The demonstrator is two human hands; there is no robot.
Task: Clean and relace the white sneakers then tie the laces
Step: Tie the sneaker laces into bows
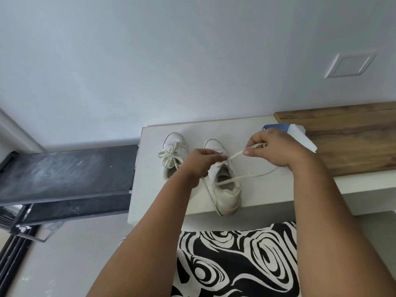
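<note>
Two white sneakers are seen on a white bench (150,189) set against a pale wall (150,61). The near sneaker (227,189) lies at the front of the bench, its heel reaching the front edge; part of its tongue and eyelets is hidden behind the left hand (199,160). The far sneaker (174,150) stands just to the left, its laces (170,156) already threaded and lying in loose loops; its heel is covered by the left wrist.

A cream lace (235,156) is pinched near the eyelets by the left hand, though the fingertips there are hard to make out. The same lace is gripped by the curled fingers of the right hand (272,147) and held taut between the two hands. A loose run of lace is draped across the shoe opening and trails to the right over the bench.

A blue and white object (300,136) behind the right hand is largely hidden and cannot be identified. It rests at the edge of a wooden board (353,136), which is cut off at the right. Open bench surface is left between the near sneaker and the board. A dark shelf (64,170) adjoins the bench on the left. A black and white patterned garment (235,264) is cut off at the bottom.
</note>
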